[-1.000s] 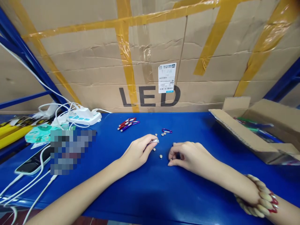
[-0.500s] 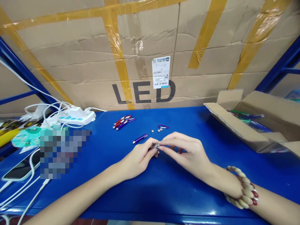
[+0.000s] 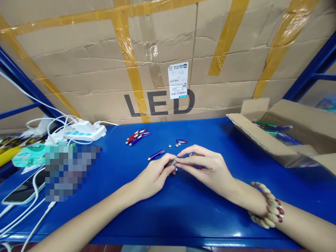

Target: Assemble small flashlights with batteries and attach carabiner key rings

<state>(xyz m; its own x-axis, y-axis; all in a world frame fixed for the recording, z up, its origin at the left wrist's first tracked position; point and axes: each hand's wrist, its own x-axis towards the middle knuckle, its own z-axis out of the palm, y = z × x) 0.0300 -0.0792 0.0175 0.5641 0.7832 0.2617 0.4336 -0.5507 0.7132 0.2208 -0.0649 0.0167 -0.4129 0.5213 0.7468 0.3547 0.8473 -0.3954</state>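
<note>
My left hand [image 3: 156,175] is closed around a small grey cylindrical piece [image 3: 173,162], held between thumb and forefinger. Against its right end, my right hand [image 3: 207,166] pinches with thumb and fingertips; whatever lies within that pinch is hidden. Just beyond the left hand lies a purple mini flashlight tube [image 3: 156,155]. Small silver button cells [image 3: 176,145] are scattered behind the fingers, near a purple carabiner clip [image 3: 182,141]. Farther back left rest several red and purple keychain flashlights [image 3: 135,137] with clips attached.
An open cardboard box [image 3: 252,136] with colourful flashlights inside stands at the right. On the left are a white power strip [image 3: 86,134], tangled white cables and a phone [image 3: 25,187]. A large taped carton [image 3: 99,70] walls off the back of the blue table [image 3: 162,220].
The right fingers have closed in slightly on the piece, and the rear fingers shifted, showing a silver bit behind them. The whole view has moved a little.
</note>
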